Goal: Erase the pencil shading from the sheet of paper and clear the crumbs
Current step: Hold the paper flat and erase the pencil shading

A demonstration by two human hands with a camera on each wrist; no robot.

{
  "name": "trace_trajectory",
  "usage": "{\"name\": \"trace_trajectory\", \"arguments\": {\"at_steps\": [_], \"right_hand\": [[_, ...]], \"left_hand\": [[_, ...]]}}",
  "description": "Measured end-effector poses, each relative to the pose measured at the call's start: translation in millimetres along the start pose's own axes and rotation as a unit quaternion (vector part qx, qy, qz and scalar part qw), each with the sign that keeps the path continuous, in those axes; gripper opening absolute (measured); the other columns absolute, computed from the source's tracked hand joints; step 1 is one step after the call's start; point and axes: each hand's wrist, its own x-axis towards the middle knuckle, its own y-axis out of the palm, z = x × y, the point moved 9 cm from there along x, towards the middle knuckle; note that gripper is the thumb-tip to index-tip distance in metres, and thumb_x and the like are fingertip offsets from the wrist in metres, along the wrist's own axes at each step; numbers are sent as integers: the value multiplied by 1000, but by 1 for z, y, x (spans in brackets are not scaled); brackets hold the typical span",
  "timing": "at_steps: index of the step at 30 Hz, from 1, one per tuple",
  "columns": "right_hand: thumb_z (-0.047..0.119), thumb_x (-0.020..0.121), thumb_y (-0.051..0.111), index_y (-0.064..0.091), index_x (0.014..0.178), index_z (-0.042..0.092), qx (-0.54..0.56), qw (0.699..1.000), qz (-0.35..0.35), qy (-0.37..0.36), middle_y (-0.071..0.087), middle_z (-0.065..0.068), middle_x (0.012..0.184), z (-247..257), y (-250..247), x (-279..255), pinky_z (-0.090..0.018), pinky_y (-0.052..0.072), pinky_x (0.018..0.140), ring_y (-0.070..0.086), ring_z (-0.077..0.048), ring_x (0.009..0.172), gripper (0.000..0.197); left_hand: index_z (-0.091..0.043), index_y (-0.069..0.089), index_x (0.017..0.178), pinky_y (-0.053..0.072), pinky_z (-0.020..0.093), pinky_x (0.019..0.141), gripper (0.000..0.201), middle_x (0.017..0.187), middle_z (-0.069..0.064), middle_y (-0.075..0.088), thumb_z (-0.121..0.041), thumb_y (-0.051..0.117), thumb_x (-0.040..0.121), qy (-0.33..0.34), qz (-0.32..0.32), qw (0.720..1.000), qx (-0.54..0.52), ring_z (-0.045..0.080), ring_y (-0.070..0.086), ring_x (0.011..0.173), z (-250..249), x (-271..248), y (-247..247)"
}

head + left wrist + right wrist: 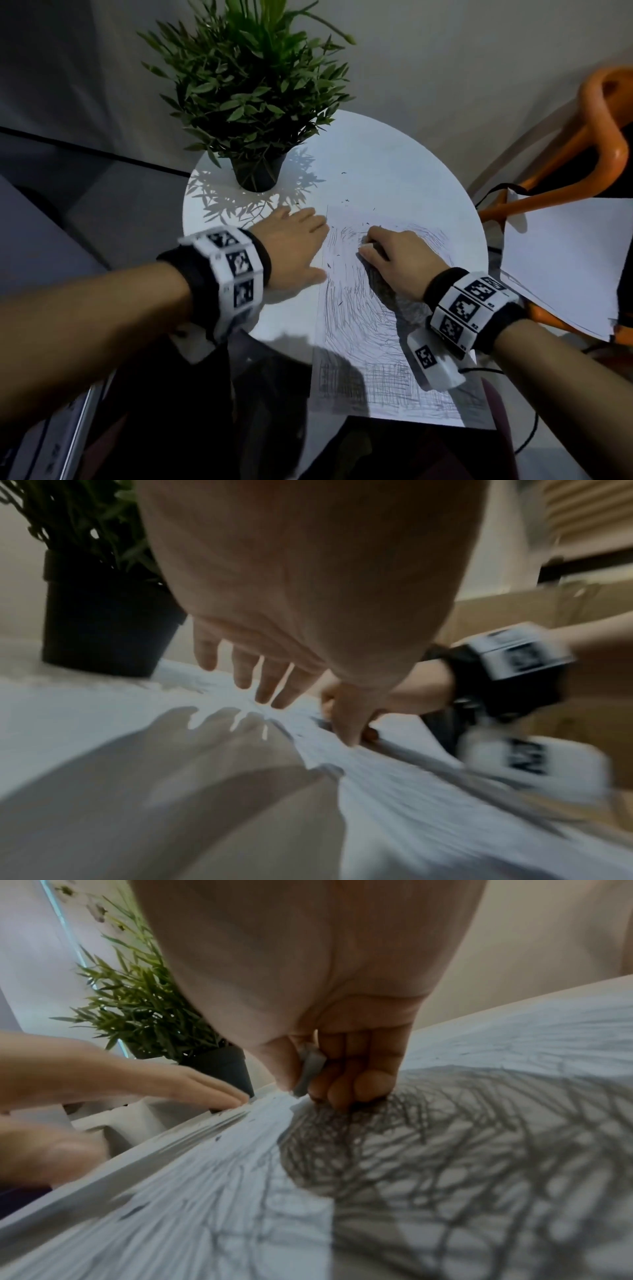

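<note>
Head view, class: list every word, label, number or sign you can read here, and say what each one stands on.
No words can be read.
Left wristband: black-and-white square code markers, no letters.
Right wristband: the same markers; the tiny digits beside them are too small to read.
Sheet of paper: pencil shading only, no writing.

Round white table [394, 164]: bears the items noted below; its near edge is lost in shadow.

Potted plant [250, 85]: green narrow-leaved foliage in a dark pot [257, 171], upright on the table's far left part, beyond the left hand and apart from it. Leaf shadows fall on the tabletop around the pot's base.

Orange chair frame [603, 137]: curved tubing, off the table, to the right of and beyond the right hand.

Loose white sheets [565, 260]: lying on the chair, right of the right hand, well apart from it.

Cardboard box [514, 607]: brown, seen from the left wrist view behind the right wrist; blurred.
</note>
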Motion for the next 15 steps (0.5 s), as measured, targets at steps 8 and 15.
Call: {"name": "trace_trajectory", "arguments": {"at_steps": [8,15], "right_hand": [[29,103,44,57,101,11,9,999,37,10,64,-5,95,2,-2,6,-32,36,72,55,-25,88,22],[32,99,53,54,88,21,-6,996,83,-34,60,2,79,6,-1,13,-30,38,68,56,-21,79,16]], "left_hand": [[-20,-2,160,-15,42,121,76,166,3,-16,-53,37,103,36,-40,995,-84,20,-19,152,-85,-33,45],[-9,47,144,4,37,122,51,153,9,42,-27,48,96,87,-145,980,-105,26,33,145,-91,-19,50]]}}
